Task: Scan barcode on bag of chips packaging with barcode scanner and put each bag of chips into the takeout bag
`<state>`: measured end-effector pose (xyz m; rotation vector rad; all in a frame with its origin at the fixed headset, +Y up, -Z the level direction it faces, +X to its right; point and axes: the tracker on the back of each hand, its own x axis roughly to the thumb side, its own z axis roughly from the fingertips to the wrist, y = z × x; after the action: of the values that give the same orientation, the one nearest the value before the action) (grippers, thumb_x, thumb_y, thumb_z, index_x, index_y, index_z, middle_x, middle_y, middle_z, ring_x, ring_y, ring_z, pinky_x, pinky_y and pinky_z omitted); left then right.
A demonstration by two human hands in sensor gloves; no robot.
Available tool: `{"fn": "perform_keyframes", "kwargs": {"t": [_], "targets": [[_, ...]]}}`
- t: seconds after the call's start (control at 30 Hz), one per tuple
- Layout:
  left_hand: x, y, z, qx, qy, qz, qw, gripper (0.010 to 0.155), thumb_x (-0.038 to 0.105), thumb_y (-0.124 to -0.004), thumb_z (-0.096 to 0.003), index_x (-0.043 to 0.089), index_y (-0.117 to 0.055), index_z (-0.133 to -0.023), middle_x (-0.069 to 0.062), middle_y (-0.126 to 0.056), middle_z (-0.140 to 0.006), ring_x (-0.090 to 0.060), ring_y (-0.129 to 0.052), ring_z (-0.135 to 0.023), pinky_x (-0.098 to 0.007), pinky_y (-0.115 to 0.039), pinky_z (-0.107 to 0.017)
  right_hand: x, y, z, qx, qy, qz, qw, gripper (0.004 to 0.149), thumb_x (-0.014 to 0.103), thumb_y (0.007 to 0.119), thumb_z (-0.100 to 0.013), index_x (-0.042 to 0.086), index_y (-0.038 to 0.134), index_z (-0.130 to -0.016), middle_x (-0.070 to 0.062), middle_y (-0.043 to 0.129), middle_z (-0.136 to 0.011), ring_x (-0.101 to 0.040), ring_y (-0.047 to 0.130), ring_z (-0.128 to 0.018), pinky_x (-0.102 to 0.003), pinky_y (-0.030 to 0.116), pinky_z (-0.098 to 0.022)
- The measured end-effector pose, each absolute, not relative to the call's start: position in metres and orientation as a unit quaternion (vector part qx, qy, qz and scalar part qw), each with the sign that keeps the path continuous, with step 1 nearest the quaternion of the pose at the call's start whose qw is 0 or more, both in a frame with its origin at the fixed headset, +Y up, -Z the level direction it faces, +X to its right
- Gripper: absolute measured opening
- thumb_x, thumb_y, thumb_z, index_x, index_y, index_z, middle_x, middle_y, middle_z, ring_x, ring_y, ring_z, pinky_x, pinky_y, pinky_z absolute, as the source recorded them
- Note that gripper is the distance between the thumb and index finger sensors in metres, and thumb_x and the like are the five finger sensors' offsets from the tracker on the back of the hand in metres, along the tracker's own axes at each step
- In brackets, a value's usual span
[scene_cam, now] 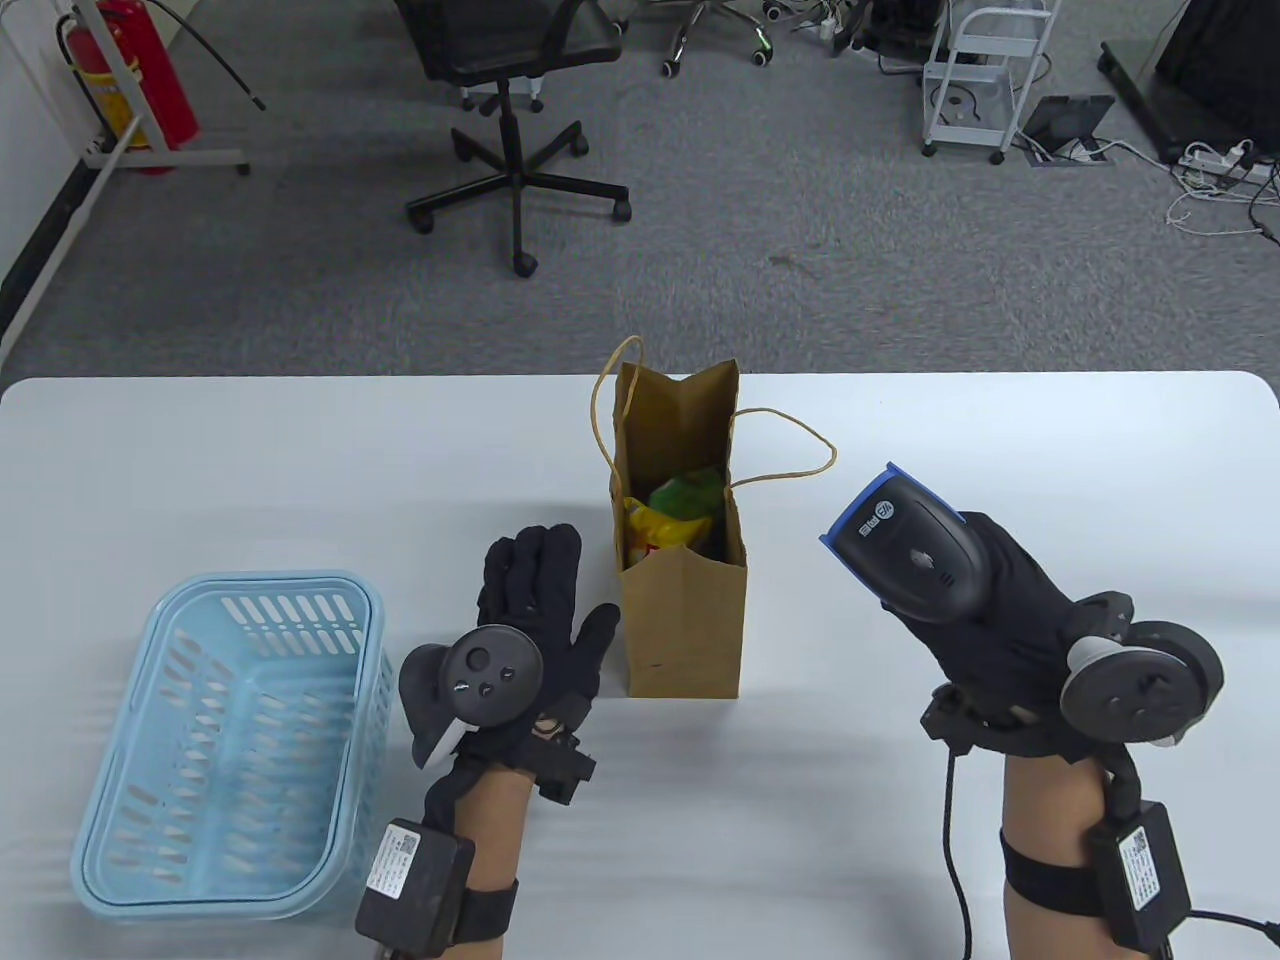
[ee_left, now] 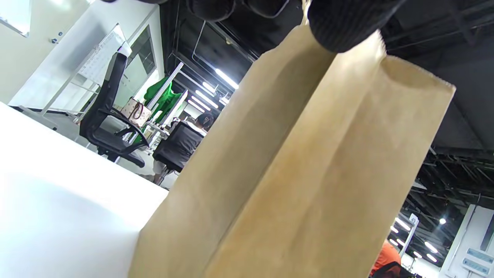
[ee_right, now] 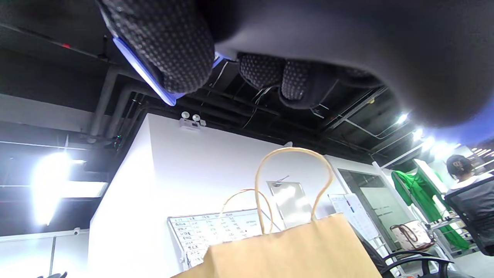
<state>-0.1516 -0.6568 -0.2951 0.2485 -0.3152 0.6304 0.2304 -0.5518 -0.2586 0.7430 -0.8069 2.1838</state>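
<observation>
A brown paper takeout bag [scene_cam: 684, 620] stands upright at the table's middle, mouth open. Inside it I see a yellow bag of chips [scene_cam: 655, 527] and a green bag of chips [scene_cam: 689, 491]. My left hand [scene_cam: 540, 600] lies just left of the bag with its fingers straight, holding nothing; its fingertips [ee_left: 339, 27] hang in front of the brown paper bag [ee_left: 308, 173] in the left wrist view. My right hand [scene_cam: 985, 610] grips a black barcode scanner [scene_cam: 905, 545] with a blue front edge, right of the bag and aimed toward it. The scanner's blue edge [ee_right: 142, 73] shows beside my fingers [ee_right: 170, 42] above the bag's top [ee_right: 293, 247].
A light-blue plastic basket [scene_cam: 235, 740] sits at the table's front left with nothing visible in it. The scanner's black cable [scene_cam: 950, 830] trails down past my right forearm. Beyond the table's far edge are a black office chair [scene_cam: 515, 90], a white cart [scene_cam: 975, 75] and a red fire extinguisher [scene_cam: 135, 75].
</observation>
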Motion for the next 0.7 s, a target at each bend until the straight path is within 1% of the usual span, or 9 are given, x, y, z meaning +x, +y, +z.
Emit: {"fn": "perform_keyframes", "kwargs": {"t": [0.1, 0.2, 0.27, 0.3, 0.4, 0.5, 0.57, 0.67, 0.7], "targets": [[-0.155, -0.670, -0.295, 0.110, -0.148, 0.296, 0.937, 0.076, 0.043, -0.066, -0.0575, 0.010, -0.034, -0.118, -0.029, -0.031, -0.117, -0.066, -0.028, -0.101, -0.076, -0.038, -0.065, 0.222, -0.557, -0.263, 0.307, -0.288, 0.841, 0.339, 0.058, 0.039, 0.084, -0.058, 0.002, 0.070, -0.100, -0.018, 0.086, -0.086, -0.036, 0.099, -0.067, -0.055, 0.082, -0.052], [-0.160, -0.675, -0.297, 0.093, -0.139, 0.296, 0.940, 0.074, 0.040, -0.066, -0.0577, 0.009, -0.036, -0.118, -0.029, -0.031, -0.116, -0.067, -0.027, -0.100, -0.077, -0.039, -0.064, 0.200, -0.564, -0.263, 0.343, -0.254, 0.835, 0.348, 0.060, 0.041, 0.083, -0.058, 0.001, 0.070, -0.100, -0.018, 0.088, -0.085, -0.036, 0.100, -0.065, -0.054, 0.083, -0.050], [-0.164, -0.678, -0.300, 0.086, -0.131, 0.332, 0.930, 0.073, 0.039, -0.066, -0.0578, 0.009, -0.037, -0.117, -0.029, -0.031, -0.116, -0.066, -0.028, -0.100, -0.076, -0.039, -0.064, 0.173, -0.576, -0.262, 0.383, -0.197, 0.828, 0.360, 0.061, 0.042, 0.083, -0.057, 0.000, 0.070, -0.100, -0.017, 0.089, -0.084, -0.035, 0.101, -0.064, -0.053, 0.084, -0.049], [-0.165, -0.679, -0.301, 0.082, -0.130, 0.339, 0.928, 0.073, 0.039, -0.066, -0.0578, 0.009, -0.037, -0.117, -0.029, -0.031, -0.116, -0.066, -0.028, -0.100, -0.076, -0.039, -0.064, 0.166, -0.580, -0.262, 0.390, -0.181, 0.828, 0.359, 0.061, 0.042, 0.083, -0.057, 0.000, 0.070, -0.100, -0.017, 0.090, -0.083, -0.035, 0.102, -0.063, -0.052, 0.085, -0.048], [-0.169, -0.683, -0.303, 0.075, -0.120, 0.330, 0.933, 0.072, 0.038, -0.065, -0.0577, 0.009, -0.037, -0.117, -0.029, -0.032, -0.116, -0.066, -0.029, -0.100, -0.076, -0.040, -0.064, 0.132, -0.608, -0.265, 0.414, -0.095, 0.842, 0.332, 0.063, 0.042, 0.083, -0.056, -0.002, 0.070, -0.100, -0.018, 0.091, -0.082, -0.035, 0.103, -0.061, -0.052, 0.086, -0.046], [-0.171, -0.688, -0.306, 0.064, -0.115, 0.332, 0.934, 0.072, 0.037, -0.066, -0.0576, 0.008, -0.038, -0.117, -0.029, -0.033, -0.116, -0.066, -0.029, -0.100, -0.076, -0.040, -0.064, 0.113, -0.635, -0.268, 0.419, -0.035, 0.858, 0.296, 0.063, 0.043, 0.082, -0.056, -0.002, 0.071, -0.099, -0.018, 0.091, -0.081, -0.035, 0.104, -0.061, -0.051, 0.086, -0.046], [-0.171, -0.693, -0.309, 0.049, -0.115, 0.338, 0.933, 0.072, 0.037, -0.066, -0.0576, 0.008, -0.038, -0.117, -0.029, -0.034, -0.116, -0.066, -0.030, -0.100, -0.076, -0.041, -0.064, 0.098, -0.665, -0.270, 0.424, 0.038, 0.865, 0.267, 0.065, 0.044, 0.082, -0.056, -0.002, 0.070, -0.100, -0.019, 0.090, -0.082, -0.036, 0.103, -0.061, -0.051, 0.086, -0.045], [-0.171, -0.695, -0.311, 0.039, -0.116, 0.343, 0.931, 0.072, 0.037, -0.066, -0.0576, 0.008, -0.038, -0.117, -0.029, -0.033, -0.116, -0.066, -0.030, -0.100, -0.075, -0.042, -0.064, 0.079, -0.702, -0.271, 0.415, 0.094, 0.872, 0.243, 0.067, 0.044, 0.082, -0.055, -0.003, 0.068, -0.100, -0.021, 0.086, -0.085, -0.036, 0.103, -0.061, -0.050, 0.087, -0.044], [-0.171, -0.696, -0.311, 0.039, -0.116, 0.344, 0.931, 0.072, 0.037, -0.066, -0.0576, 0.008, -0.038, -0.117, -0.029, -0.034, -0.116, -0.066, -0.030, -0.100, -0.075, -0.042, -0.064, 0.074, -0.709, -0.270, 0.415, 0.101, 0.872, 0.239, 0.066, 0.044, 0.082, -0.055, -0.003, 0.069, -0.100, -0.021, 0.086, -0.086, -0.036, 0.102, -0.061, -0.050, 0.086, -0.044]]}}
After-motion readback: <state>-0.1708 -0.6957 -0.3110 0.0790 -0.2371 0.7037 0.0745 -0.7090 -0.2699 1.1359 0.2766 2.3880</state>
